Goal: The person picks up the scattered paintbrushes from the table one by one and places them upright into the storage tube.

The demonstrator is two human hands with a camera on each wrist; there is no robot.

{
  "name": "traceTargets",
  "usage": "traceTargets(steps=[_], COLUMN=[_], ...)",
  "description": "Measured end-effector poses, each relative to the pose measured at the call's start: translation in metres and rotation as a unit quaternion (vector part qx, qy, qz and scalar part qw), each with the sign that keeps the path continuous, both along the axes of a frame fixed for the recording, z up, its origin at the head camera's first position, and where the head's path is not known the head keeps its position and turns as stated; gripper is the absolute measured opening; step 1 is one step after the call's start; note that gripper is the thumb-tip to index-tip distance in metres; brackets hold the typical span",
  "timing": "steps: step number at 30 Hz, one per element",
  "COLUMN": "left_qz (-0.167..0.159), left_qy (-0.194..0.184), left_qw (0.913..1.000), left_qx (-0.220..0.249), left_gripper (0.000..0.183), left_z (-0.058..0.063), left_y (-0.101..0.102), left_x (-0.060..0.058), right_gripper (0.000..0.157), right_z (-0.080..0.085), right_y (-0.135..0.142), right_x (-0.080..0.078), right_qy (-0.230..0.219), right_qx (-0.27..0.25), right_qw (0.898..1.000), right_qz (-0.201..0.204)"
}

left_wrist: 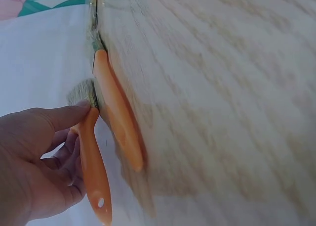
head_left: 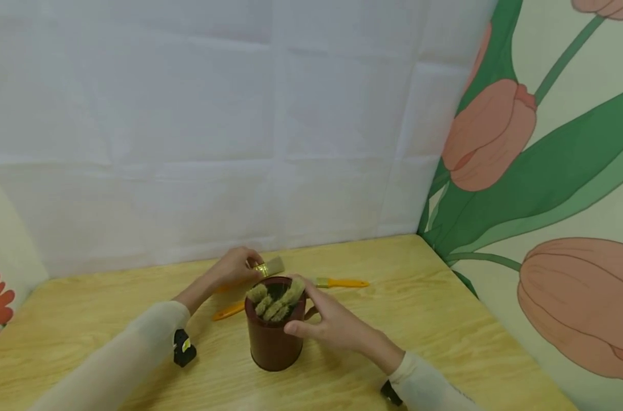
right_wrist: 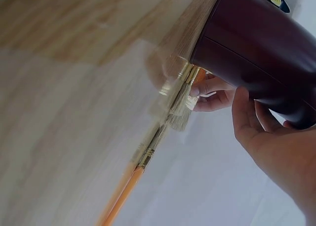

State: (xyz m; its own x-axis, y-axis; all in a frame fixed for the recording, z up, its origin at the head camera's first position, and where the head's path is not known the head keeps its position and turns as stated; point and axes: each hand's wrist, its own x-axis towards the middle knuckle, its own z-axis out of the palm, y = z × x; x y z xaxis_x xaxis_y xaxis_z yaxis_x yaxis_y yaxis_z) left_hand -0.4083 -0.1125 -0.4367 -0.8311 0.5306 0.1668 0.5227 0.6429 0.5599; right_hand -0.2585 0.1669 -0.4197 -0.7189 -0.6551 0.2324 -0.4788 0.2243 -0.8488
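Note:
My left hand (head_left: 238, 266) pinches a paintbrush (left_wrist: 94, 161) between thumb and fingers, close to its metal band. The brush has an orange handle with a hole at its end, and its pale bristles point right in the head view, just behind the mug. A dark brown mug (head_left: 274, 345) stands upright on the table, holding several fuzzy tan-green pieces (head_left: 280, 305). At its right side, my right hand (head_left: 332, 319) holds the mug near the rim, thumb on the near side and fingers toward the back.
A second paintbrush (head_left: 229, 311) lies left of the mug, its bristle end hidden behind it in the head view. Another paintbrush (head_left: 344, 283) lies to the right, bristles toward the mug. A white cloth (head_left: 214, 142) hangs behind the wooden table (head_left: 445, 342), beside a tulip-patterned wall (head_left: 573, 188).

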Motion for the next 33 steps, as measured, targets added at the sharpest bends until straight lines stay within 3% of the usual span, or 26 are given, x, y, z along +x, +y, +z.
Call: traceTargets(steps=[6, 15, 24, 33], left_qz=[0.003, -0.008, 0.009, 0.014], left_qy=[-0.014, 0.015, 0.004, 0.049], left_qw=[0.9998, 0.9992, 0.9957, 0.9909], left_qx=[0.016, 0.036, 0.092, 0.124], left_gripper=[0.023, 0.020, 0.027, 0.030], left_z=[0.000, 0.021, 0.062, 0.115], left_y=[-0.002, -0.006, -0.001, 0.005], left_x=[0.004, 0.012, 0.039, 0.079], right_gripper=[0.075, 0.075, 0.076, 0.076], right_z=[-0.002, -0.002, -0.003, -0.004], right_y=[0.001, 0.003, 0.002, 0.002], right_x=[0.001, 0.002, 0.001, 0.001], right_qy=[-0.004, 0.006, 0.009, 0.008], right_qx=[0.005, 0.015, 0.013, 0.015], right_qw=[1.000, 1.000, 1.000, 1.000], right_qz=[-0.006, -0.021, -0.022, -0.021])
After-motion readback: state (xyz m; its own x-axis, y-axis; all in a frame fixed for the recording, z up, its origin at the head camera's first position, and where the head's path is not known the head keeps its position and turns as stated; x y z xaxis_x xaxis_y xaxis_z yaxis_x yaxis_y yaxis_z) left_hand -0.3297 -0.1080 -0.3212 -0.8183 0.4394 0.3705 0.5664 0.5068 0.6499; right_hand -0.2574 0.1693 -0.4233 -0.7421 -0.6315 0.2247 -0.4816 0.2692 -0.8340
